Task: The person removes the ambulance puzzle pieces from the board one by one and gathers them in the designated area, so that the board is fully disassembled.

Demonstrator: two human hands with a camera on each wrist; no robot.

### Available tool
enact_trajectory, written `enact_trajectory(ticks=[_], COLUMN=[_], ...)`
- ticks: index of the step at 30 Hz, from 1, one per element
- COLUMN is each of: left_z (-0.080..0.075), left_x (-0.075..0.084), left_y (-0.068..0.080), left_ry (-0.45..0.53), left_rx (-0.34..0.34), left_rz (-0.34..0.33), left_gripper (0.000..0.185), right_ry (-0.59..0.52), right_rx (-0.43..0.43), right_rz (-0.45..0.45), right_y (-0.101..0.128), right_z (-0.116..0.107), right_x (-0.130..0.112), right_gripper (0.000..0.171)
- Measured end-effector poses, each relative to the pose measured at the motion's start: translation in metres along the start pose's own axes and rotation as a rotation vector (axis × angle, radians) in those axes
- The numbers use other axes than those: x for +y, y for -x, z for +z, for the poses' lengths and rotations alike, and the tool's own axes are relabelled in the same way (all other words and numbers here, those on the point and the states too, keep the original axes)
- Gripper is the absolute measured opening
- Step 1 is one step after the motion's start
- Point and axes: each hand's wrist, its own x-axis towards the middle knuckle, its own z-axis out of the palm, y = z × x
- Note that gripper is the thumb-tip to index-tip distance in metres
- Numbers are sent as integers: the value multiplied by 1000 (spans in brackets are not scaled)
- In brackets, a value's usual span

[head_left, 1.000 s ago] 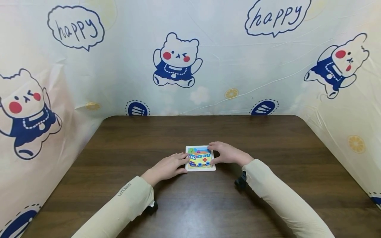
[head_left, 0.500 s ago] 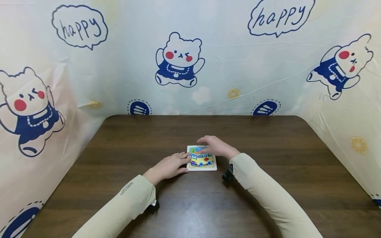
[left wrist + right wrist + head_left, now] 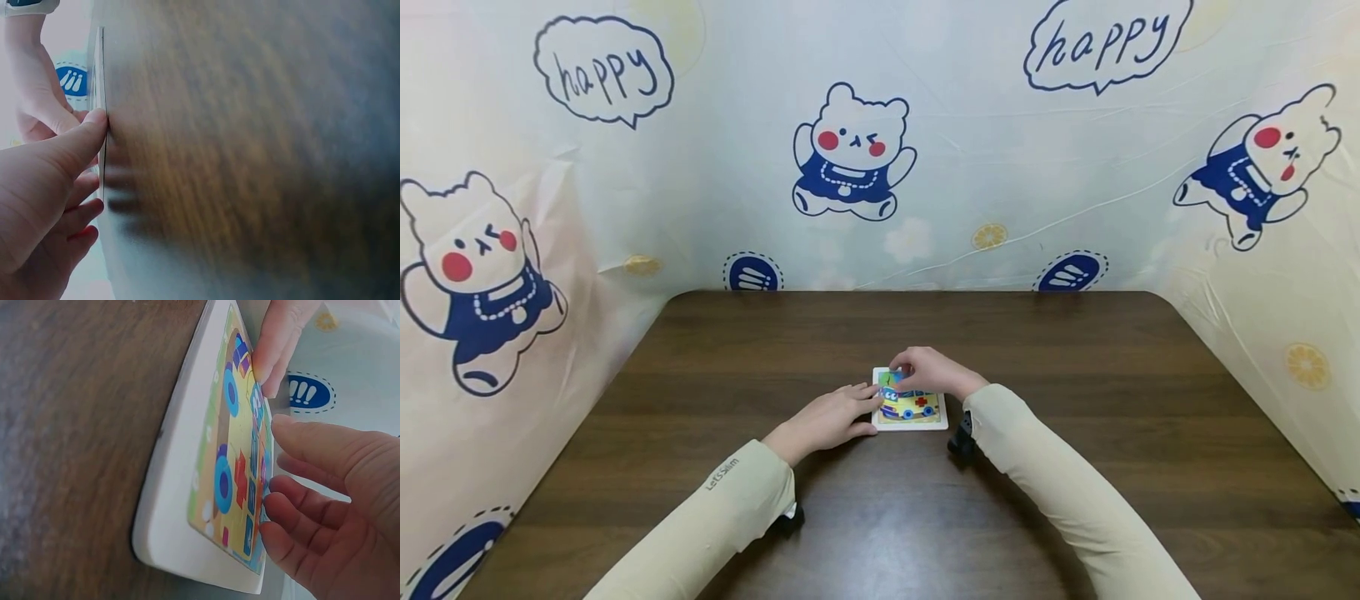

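Curling its fingers over the far half of the puzzle board (image 3: pixel 910 407), the right hand (image 3: pixel 931 372) works at the picture face. Fingertips (image 3: pixel 275 534) bent down onto the printed pieces near the upper edge; looks like a pinch on one piece, but can't tell for sure from these views, prob just touching. Left hand (image 3: pixel 827 419) lies flat w/ fingers straight and relaxed, tips on the board's left edge; in the left wrist view the thumb (image 3: pixel 87 134) butts vs the thin side of the board. My read: that hand acts as a stop so the board won't slide while the other hand works the pieces.

Board sits flat on the dark wood table (image 3: pixel 1075 400), roughly centre, white rim all round, cartoon vehicle pic on top. Rim is raised a bit off the tabletop, rounded corners, per right wrist view.

Room: bare wood to all sides of the board, esp. right and far side. Table edges well apart from the board. Printed bear backdrop (image 3: pixel 850 158) walls off the back and both sides, so sideways reach ends there. Both sleeves rest on the near table.
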Motion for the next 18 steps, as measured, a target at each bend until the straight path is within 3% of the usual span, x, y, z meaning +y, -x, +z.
enact_trajectory(ticks=[18], left_z=[1], left_x=[-1], left_y=[-2], left_ry=[-34], left_rx=[42], left_rz=[44], left_gripper=[52], right_ry=[92], right_rx=[-9], right_rz=[27], right_y=[0], right_z=[1], right_x=[-10], right_gripper=[31])
